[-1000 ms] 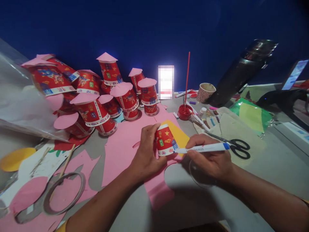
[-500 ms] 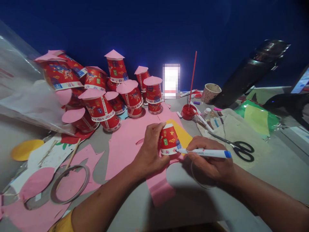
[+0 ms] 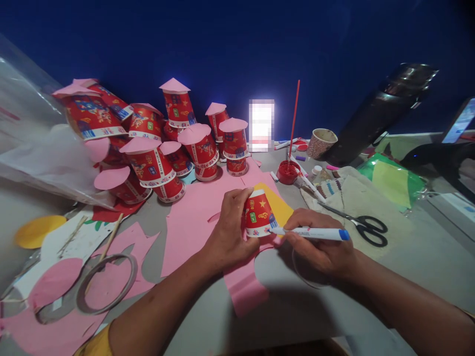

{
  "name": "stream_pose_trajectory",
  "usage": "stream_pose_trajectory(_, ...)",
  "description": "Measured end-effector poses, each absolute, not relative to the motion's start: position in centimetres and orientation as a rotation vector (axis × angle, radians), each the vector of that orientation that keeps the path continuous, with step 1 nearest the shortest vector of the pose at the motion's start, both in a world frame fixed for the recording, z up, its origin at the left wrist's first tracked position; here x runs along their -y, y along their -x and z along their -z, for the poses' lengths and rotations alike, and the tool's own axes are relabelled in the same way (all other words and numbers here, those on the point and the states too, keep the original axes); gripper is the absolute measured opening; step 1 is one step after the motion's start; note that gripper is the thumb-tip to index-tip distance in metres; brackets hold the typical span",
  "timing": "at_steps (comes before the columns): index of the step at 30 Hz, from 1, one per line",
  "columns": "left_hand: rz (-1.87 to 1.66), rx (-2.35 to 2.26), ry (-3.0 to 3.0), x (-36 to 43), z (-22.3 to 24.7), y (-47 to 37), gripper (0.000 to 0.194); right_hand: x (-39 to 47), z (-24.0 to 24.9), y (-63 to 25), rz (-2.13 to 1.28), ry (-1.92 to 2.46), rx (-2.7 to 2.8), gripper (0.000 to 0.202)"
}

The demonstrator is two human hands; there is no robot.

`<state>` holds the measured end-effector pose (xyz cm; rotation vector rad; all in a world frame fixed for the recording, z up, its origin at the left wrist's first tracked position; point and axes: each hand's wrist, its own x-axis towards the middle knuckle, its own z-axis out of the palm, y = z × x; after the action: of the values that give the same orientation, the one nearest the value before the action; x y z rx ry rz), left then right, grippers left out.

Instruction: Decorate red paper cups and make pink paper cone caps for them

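From here I see the left hand (image 3: 232, 237) grasping a red paper cup (image 3: 261, 212), thumb low nr the rim, fingers up by the narrow end. Cup's upside down, mid-table, over pink paper (image 3: 195, 210) w/ a yellow sheet (image 3: 280, 205) just behind; can't tell if its rim touches the paper. Right hand (image 3: 322, 247) has a white marker (image 3: 315, 233) w/ blue end pinched pen-style, tip at the cup's white lower band, nr the blue print. Scissors (image 3: 369, 231) lie to the right on a cloth, paint pot (image 3: 288, 174) w/ red stick (image 3: 295, 116) beyond. Back left: a bunch of red cups (image 3: 148, 165), many w/ pink paper tops; tape roll (image 3: 133, 274) nr the left forearm.
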<state>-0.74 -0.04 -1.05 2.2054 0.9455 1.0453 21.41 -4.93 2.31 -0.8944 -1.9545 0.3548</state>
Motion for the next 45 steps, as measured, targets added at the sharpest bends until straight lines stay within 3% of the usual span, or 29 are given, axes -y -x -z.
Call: stream_pose_trajectory(45, -1.025, -0.948, -2.211, 0.15, 0.60, 0.62, 0.091, 4.93, -2.16, -21.56, -0.300, 0.911, 1.910, 0.006)
